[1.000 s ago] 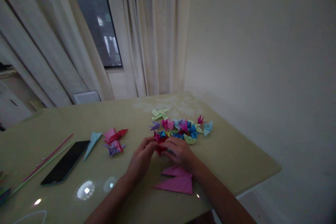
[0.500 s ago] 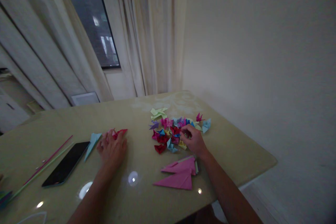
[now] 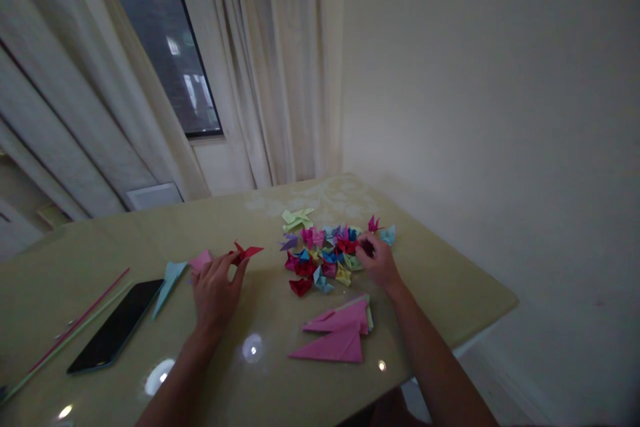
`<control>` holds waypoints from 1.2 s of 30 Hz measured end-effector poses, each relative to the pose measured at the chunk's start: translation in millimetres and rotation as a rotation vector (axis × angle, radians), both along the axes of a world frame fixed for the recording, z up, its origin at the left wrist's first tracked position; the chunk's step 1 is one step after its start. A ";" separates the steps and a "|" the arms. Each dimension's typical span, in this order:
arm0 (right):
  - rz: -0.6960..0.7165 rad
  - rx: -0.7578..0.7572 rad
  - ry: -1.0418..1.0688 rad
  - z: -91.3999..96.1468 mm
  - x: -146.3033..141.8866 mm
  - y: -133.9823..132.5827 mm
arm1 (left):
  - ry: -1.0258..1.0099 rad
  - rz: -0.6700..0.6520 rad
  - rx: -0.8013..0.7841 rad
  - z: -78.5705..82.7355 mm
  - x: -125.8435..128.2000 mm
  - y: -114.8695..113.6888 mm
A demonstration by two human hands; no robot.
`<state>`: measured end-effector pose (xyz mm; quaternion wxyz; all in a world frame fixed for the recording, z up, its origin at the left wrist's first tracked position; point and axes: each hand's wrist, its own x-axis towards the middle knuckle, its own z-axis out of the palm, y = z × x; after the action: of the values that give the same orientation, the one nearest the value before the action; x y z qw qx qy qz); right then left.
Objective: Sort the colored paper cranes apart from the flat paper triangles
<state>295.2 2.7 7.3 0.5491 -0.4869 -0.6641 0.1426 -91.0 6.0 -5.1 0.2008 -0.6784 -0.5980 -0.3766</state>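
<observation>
My left hand [image 3: 216, 290] pinches a red paper crane [image 3: 246, 251] between thumb and fingers, just above the table. Beside its fingers lies a pink folded paper [image 3: 201, 260], partly covered by the hand. My right hand [image 3: 381, 263] is closed at the right side of a pile of colourful paper cranes [image 3: 320, 253], its fingertips on another red paper crane [image 3: 346, 245]. Several cranes in red, pink, blue, yellow and green crowd together there. Nearer me are pink folded paper pieces [image 3: 335, 340], stacked over some pale green ones.
A black phone [image 3: 117, 327] lies at the left, with a light blue folded paper [image 3: 169, 285] beside it. Two thin sticks, pink [image 3: 83, 317] and green [image 3: 70, 333], lie farther left. A pale green folded paper [image 3: 297, 219] sits behind the pile. The wall borders the table's right side.
My left hand has lifted the red crane and carried it right, uncovering the pink paper. My right hand has shifted a red crane rightward within the pile. The view has turned slightly.
</observation>
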 end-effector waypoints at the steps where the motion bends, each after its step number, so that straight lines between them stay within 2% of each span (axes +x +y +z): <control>1: 0.007 -0.016 -0.010 -0.7 0.6 0.0 | -0.028 -0.057 0.020 -0.9 4.0 -1.0; 5: 0.038 -0.064 -0.078 -4.4 -4.4 -1.3 | -0.108 -0.260 0.013 -4.0 23.5 -8.5; 11: 0.066 -0.091 -0.112 -8.2 -20.1 -3.4 | -0.157 -0.407 -0.059 -1.7 47.0 -23.0; 14: 0.096 -0.096 -0.085 -8.6 -27.2 -3.2 | -0.157 -0.495 -0.043 0.7 53.2 -28.0; 25: 0.063 -0.136 0.024 -7.3 -40.3 -4.6 | -0.128 -0.651 0.040 -2.2 63.1 -38.1; 29: 0.148 -0.125 0.068 -3.9 -45.6 -7.1 | -0.115 -0.700 0.037 -7.0 65.4 -37.9; 32: 0.225 -0.081 0.051 0.7 -48.8 -11.1 | -0.070 -0.754 -0.031 -6.6 65.7 -38.6; 36: 0.447 -0.022 -0.004 4.6 -55.8 -17.4 | 0.065 -0.867 -0.100 -3.2 67.8 -42.2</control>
<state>239.4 -14.7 12.0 0.4972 -0.3337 -0.7550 0.2670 -23.2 -36.1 -8.2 0.0098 -0.8871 -0.2685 -0.3754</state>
